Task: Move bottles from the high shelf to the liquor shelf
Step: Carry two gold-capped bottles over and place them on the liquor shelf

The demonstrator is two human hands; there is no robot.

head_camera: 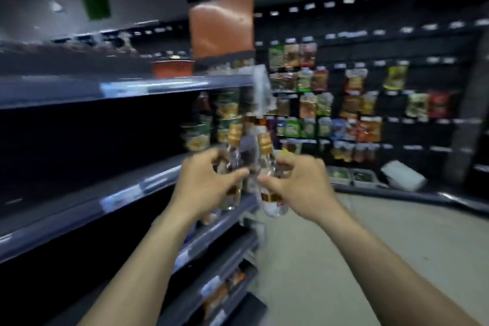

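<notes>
Over on the left runs a long shelf rack [148, 87] with blue-grey edges, its near bays dark. On its top level, towards the far end, sits a reddish tub [172, 68], and an orange sign [221, 21] hangs above the rack's end. The whole view is smeared, so labels cannot be read.

In front of the rack's end the person holds both arms out. The left hand [203, 185] has its fingers and thumb curled round the body of the left bottle [234, 151], a clear one with a gold cap, held roughly upright. Just beside it, the right hand [299, 185] grips the right bottle [266, 161] the same way; this one is also clear and gold-capped, and its base shows below the thumb. The two bottles are close together in mid-air, on no shelf; whether they touch I cannot tell.

Farther right, the back wall carries rows of hanging snack packets [317, 103] above a pale floor [344, 259].
</notes>
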